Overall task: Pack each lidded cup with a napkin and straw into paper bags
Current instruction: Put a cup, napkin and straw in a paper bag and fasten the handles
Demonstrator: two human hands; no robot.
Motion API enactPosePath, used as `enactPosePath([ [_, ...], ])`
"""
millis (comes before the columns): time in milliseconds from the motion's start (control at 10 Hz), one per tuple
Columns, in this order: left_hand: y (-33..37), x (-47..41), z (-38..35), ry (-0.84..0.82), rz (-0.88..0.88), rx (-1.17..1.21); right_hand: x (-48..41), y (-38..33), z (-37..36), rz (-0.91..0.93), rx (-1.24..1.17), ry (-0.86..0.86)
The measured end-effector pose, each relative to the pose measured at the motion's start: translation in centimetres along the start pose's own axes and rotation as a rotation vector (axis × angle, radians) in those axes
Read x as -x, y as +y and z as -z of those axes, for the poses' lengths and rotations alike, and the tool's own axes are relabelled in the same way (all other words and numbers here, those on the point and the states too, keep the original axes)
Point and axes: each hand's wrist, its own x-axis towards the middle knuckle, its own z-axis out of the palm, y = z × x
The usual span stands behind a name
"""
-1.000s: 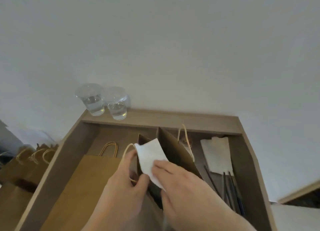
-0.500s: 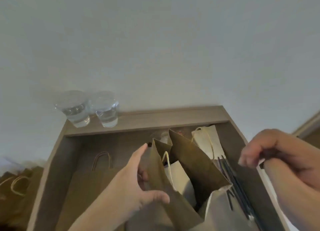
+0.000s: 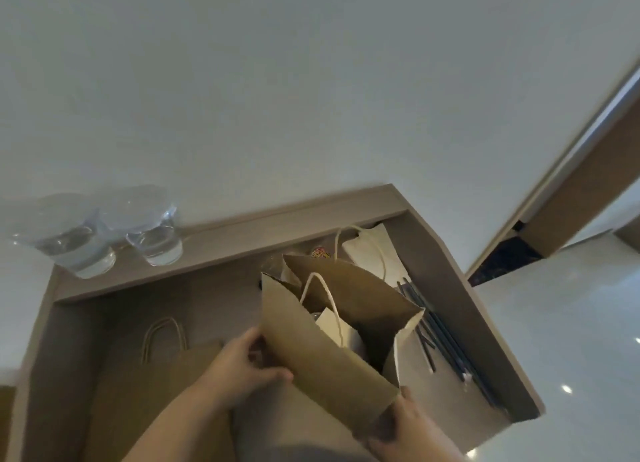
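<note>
Our left hand [image 3: 242,368] grips the bag [image 3: 311,350] by its left edge, fingers curled behind the paper and thumb on the near face. Our right hand [image 3: 405,427] grasps its near right corner from below. Between them the bag is open and tilted. Inside it we see a white napkin [image 3: 332,323], and one cord handle [image 3: 323,295] droops across the mouth. Whether a cup sits beneath, we cannot tell.

Just right of the bag lie the dark straws [image 3: 446,337], with spare napkins [image 3: 377,253] beyond it. Flat bags [image 3: 149,392] lie left of the bag. Far left beyond it, two cups [image 3: 79,250] of clear liquid stand side by side on the ledge [image 3: 242,226].

We judge the tilt to be the main hazard. If either grip slips, the thin paper could fold and spill whatever is inside. The drooping handle may snag a straw or cup on its way in. The cups sit near the ledge's edge, so a careless reach past the bag could knock one over.
</note>
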Motion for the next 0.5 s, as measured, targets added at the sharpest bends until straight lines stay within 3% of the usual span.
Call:
enactPosePath([
  [100,-1.5,0.1,-1.0,0.02,0.045,-0.01,-1.4,1.2,0.3,0.05,-0.086,0.096],
  [300,0.7,3.2,-2.6,0.127,0.081,-0.044,-0.6,-0.3,3.3,0.056,-0.026,0.022],
  [400,3.1,6.2,-2.5,0.287,0.092,-0.05,0.9,-2.4,8.7,0.261,-0.195,-0.058],
  [500,5.7,8.5,-1.2,0.398,-0.136,0.047,2.5,-3.3,13.9,0.559,-0.243,0.09],
])
